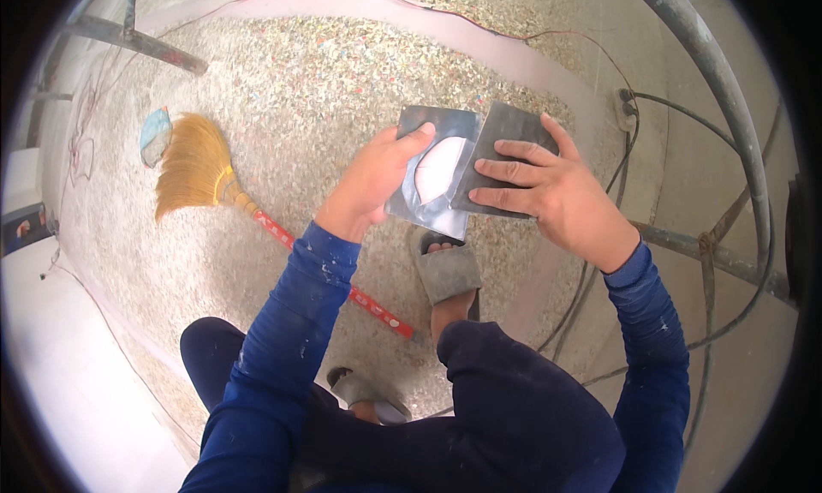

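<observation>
In front of me, my left hand grips a shiny grey rectangular plate by its left side, thumb on top. A white rounded patch with a curved edge covers part of its face; I cannot tell what it is. My right hand holds a flat, dark grey rectangular sheet, its fingers spread across the upper face and the thumb hidden. The two flat pieces meet side by side, tilted against each other, with the dark sheet's left edge at the plate's right edge.
A straw broom with a red handle lies on the speckled floor to the left, beside a blue and grey crumpled item. Metal scaffold pipes and black cables run along the right. My sandaled feet are below.
</observation>
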A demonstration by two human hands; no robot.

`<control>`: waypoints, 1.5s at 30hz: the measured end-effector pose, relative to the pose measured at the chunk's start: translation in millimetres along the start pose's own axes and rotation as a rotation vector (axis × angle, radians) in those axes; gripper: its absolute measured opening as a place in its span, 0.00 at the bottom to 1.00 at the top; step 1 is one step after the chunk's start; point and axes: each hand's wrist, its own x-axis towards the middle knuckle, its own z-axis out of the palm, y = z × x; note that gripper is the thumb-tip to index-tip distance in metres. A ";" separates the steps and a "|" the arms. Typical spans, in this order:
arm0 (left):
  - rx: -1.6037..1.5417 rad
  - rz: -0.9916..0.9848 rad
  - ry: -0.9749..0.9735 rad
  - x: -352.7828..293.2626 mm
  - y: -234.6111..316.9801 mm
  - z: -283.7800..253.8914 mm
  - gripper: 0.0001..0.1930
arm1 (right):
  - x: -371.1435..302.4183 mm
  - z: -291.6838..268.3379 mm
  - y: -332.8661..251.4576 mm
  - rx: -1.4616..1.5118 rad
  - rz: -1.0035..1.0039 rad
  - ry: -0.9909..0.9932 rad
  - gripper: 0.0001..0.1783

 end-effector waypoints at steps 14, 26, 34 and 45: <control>-0.414 0.271 0.164 -34.3 27.9 -95.0 0.22 | -108.3 50.2 54.4 1.658 0.663 0.289 0.25; -0.412 0.280 0.388 -74.4 -9.1 -159.9 0.21 | -188.0 128.3 196.2 1.853 1.116 0.467 0.17; -0.454 0.279 0.529 -98.1 -16.5 -187.6 0.21 | -154.4 114.0 345.5 1.120 1.150 0.089 0.17; -0.454 0.319 0.571 -104.7 -20.0 -200.2 0.21 | -82.0 92.8 320.6 0.435 1.263 -0.322 0.37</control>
